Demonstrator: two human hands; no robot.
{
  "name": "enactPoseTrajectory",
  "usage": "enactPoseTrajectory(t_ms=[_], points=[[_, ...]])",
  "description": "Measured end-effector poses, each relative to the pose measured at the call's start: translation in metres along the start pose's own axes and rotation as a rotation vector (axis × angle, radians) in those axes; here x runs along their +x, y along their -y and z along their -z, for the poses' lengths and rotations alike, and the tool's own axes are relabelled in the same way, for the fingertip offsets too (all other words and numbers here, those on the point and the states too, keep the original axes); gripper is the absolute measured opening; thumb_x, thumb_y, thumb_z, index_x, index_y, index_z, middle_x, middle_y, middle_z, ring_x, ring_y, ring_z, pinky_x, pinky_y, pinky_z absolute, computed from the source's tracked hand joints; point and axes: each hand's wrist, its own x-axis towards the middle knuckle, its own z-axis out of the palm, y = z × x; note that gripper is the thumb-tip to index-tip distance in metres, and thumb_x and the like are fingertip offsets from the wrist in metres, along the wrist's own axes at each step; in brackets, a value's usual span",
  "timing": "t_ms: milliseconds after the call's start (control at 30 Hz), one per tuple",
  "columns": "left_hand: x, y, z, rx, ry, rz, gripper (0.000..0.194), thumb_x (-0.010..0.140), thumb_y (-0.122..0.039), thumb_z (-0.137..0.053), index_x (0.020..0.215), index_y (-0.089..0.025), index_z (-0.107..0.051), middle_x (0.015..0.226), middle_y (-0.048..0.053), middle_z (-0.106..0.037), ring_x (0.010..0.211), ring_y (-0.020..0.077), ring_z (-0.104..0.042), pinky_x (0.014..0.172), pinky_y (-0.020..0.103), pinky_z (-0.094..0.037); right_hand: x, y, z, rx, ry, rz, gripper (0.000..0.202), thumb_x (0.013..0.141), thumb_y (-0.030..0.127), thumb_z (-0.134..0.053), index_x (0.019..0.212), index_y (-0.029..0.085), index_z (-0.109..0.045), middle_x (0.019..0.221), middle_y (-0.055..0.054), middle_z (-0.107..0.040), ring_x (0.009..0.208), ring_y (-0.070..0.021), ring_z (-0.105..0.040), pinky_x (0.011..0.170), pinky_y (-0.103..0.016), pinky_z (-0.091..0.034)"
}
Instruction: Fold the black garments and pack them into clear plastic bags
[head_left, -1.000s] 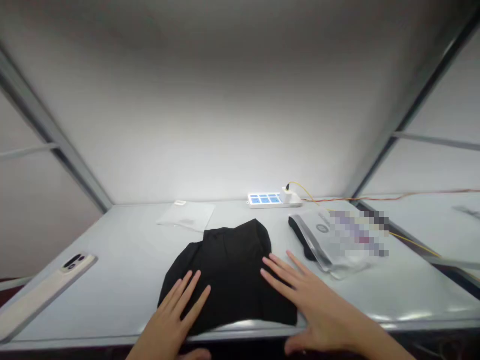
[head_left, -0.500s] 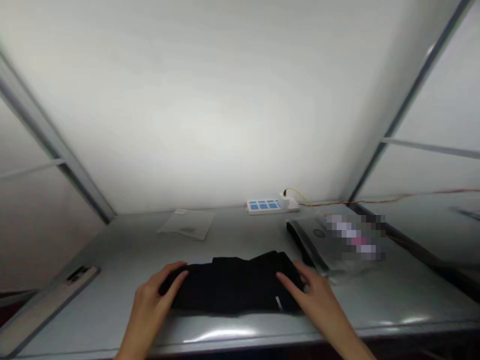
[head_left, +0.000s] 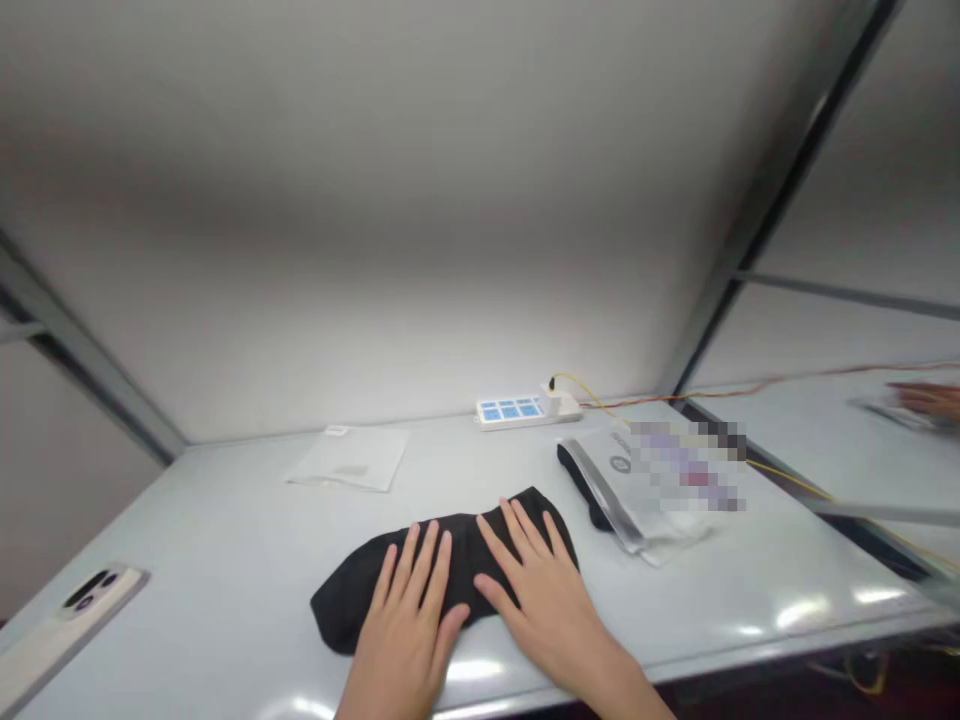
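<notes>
A folded black cloth piece (head_left: 346, 598), possibly a garment, lies near the front edge of the table. My left hand (head_left: 405, 625) rests flat on its left half, fingers stretched out and pointing away from me. On the right half lies my right hand (head_left: 544, 600), palm down with its fingers spread. Both hands are open and press on the fabric without gripping it. Part of the cloth is hidden under them.
A clear plastic bag (head_left: 352, 460) lies flat at the back left. White power strip (head_left: 506, 412) with a plugged-in yellow cable stands by the wall. At right is a printed plastic bag (head_left: 611, 475) with something black in it. A phone-like white object (head_left: 71, 625) lies at left.
Both hands let go of the cloth's two ends and moved inward, now lying flat on top. The cloth's outline is more rounded and tilted. The camera view has shifted slightly.
</notes>
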Motion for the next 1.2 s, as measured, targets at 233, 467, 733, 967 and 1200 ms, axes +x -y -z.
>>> enactPoseTrajectory(t_ms=[233, 467, 733, 967, 1200], points=[[-0.032, 0.019, -0.005, 0.080, 0.076, -0.072, 0.061, 0.097, -0.017, -0.045, 0.157, -0.018, -0.037, 0.159, 0.009, -0.044, 0.151, 0.0306, -0.034, 0.123, 0.053, -0.028, -0.034, -0.012, 0.016, 0.100, 0.263, 0.012, 0.111, 0.072, 0.065, -0.080, 0.161, 0.034, -0.022, 0.168, -0.019, -0.007, 0.154, -0.0454, -0.005, 0.116, -0.072, -0.019], [-0.040, -0.037, 0.006, -0.015, 0.078, -0.104, 0.072, 0.086, -0.013, -0.051, 0.157, -0.022, -0.038, 0.156, 0.015, -0.048, 0.150, 0.0370, -0.033, 0.120, 0.065, -0.028, -0.069, -0.014, 0.018, 0.110, 0.244, 0.083, 0.104, 0.068, 0.006, -0.066, 0.160, 0.037, -0.027, 0.168, -0.010, -0.020, 0.151, -0.0409, -0.027, 0.115, -0.062, -0.036], [-0.052, -0.054, -0.003, -0.441, -0.023, -0.015, 0.046, 0.089, -0.006, -0.044, 0.123, -0.024, -0.070, 0.143, 0.010, -0.061, 0.146, 0.0321, -0.042, 0.118, 0.064, -0.035, -0.082, 0.005, 0.054, 0.293, 0.219, 0.155, 0.079, 0.087, 0.033, -0.069, 0.158, 0.039, -0.034, 0.139, -0.006, -0.065, 0.112, -0.0294, -0.066, 0.101, -0.042, -0.051], [-0.048, -0.036, 0.027, -1.041, 0.011, 0.772, 0.039, 0.099, -0.046, -0.049, 0.108, -0.018, -0.075, 0.097, 0.009, -0.077, 0.090, 0.0267, -0.074, 0.077, 0.034, -0.063, -0.072, 0.011, 0.038, 0.415, 0.150, 0.195, 0.087, 0.084, 0.050, -0.075, 0.159, 0.033, -0.035, 0.161, -0.009, -0.042, 0.149, -0.0367, -0.033, 0.120, -0.056, -0.029], [-0.016, -0.028, 0.015, -0.949, -0.001, 0.937, 0.036, 0.089, -0.047, -0.061, 0.108, -0.019, -0.071, 0.073, 0.002, -0.075, 0.068, 0.0223, -0.071, 0.061, 0.026, -0.055, -0.048, 0.042, -0.003, 0.650, -0.097, -0.149, 0.103, 0.076, 0.045, -0.079, 0.162, 0.024, -0.027, 0.138, -0.016, -0.064, 0.126, -0.0361, -0.060, 0.106, -0.053, -0.050]])
